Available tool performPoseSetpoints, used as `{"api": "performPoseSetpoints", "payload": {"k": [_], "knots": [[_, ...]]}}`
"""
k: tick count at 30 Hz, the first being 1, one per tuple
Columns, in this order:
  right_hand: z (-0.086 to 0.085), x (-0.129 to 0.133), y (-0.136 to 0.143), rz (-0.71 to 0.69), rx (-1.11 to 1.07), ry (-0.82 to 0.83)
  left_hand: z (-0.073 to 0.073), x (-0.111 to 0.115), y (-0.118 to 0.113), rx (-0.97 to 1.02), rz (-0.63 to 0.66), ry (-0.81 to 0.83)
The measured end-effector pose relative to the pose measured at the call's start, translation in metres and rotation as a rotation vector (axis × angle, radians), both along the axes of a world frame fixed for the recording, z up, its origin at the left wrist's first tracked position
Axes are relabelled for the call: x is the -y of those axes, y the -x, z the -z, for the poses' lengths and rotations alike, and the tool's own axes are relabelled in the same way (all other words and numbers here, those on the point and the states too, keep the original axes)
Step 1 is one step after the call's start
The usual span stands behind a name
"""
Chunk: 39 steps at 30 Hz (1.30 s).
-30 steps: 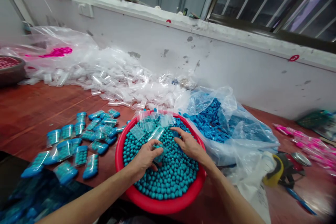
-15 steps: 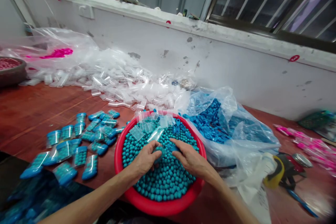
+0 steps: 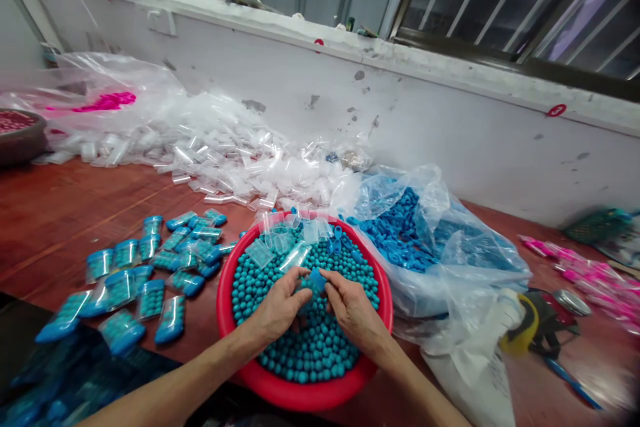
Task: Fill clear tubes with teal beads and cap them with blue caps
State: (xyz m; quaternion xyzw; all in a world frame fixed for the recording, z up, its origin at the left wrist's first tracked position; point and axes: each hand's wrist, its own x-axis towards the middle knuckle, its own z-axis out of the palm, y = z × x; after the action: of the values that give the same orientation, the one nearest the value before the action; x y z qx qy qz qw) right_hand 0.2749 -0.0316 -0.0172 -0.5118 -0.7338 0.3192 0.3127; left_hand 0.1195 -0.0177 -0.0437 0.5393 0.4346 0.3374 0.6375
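Observation:
A red basin [image 3: 231, 320] full of teal beads [image 3: 310, 353] sits at the table's front edge. Over the beads, my left hand [image 3: 284, 303] grips a small clear container with teal beads inside. My right hand [image 3: 353, 307] pinches a blue cap [image 3: 317, 279] against the container's top; its fingers partly hide both pieces. Loose clear containers [image 3: 295, 257] and several blue caps [image 3: 340, 240] rest on the beads at the basin's far side.
Filled, capped containers [image 3: 150, 299] lie left of the basin. Behind is a heap of clear containers [image 3: 225, 147]. A plastic bag of blue caps [image 3: 400, 233] stands right, near a yellow-and-black tool [image 3: 523, 327]. Pink packets [image 3: 585, 273] lie far right.
My right hand has moved left and brought the blue cap to the container in my left hand. The view has shifted slightly.

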Motion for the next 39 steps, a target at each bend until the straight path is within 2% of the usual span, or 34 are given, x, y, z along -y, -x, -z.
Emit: {"api": "performPoseSetpoints", "payload": {"k": [6, 12, 17, 21, 25, 29, 32, 34, 36, 39], "knots": [[0.009, -0.005, 0.002, 0.075, -0.245, 0.191, -0.003, 0.002, 0.0, 0.087, 0.043, 0.017], [0.013, -0.002, 0.004, 0.162, -0.383, 0.165, -0.004, 0.0, 0.002, 0.096, -0.027, 0.024], [0.011, -0.003, 0.003, 0.08, -0.258, 0.11, -0.001, 0.0, 0.004, 0.118, 0.02, 0.043], [0.009, -0.004, 0.001, 0.043, -0.217, 0.092, -0.004, 0.001, 0.004, 0.163, 0.01, 0.071], [0.004, -0.003, 0.001, -0.085, -0.135, 0.064, -0.008, 0.002, 0.001, 0.094, -0.055, 0.05], [-0.002, -0.006, -0.001, -0.153, -0.053, -0.004, -0.008, 0.003, 0.001, 0.062, -0.136, 0.035], [-0.005, -0.012, -0.01, -0.209, -0.105, 0.044, -0.007, 0.004, 0.002, 0.059, -0.061, 0.038], [-0.004, -0.017, -0.016, -0.139, -0.222, 0.162, -0.007, 0.005, 0.003, 0.081, 0.004, 0.044], [-0.002, -0.02, -0.017, 0.022, -0.361, 0.266, -0.007, 0.006, 0.003, 0.083, 0.028, 0.036], [0.001, -0.02, -0.009, 0.196, -0.421, 0.241, -0.008, 0.006, 0.001, 0.038, 0.013, 0.012]]}}
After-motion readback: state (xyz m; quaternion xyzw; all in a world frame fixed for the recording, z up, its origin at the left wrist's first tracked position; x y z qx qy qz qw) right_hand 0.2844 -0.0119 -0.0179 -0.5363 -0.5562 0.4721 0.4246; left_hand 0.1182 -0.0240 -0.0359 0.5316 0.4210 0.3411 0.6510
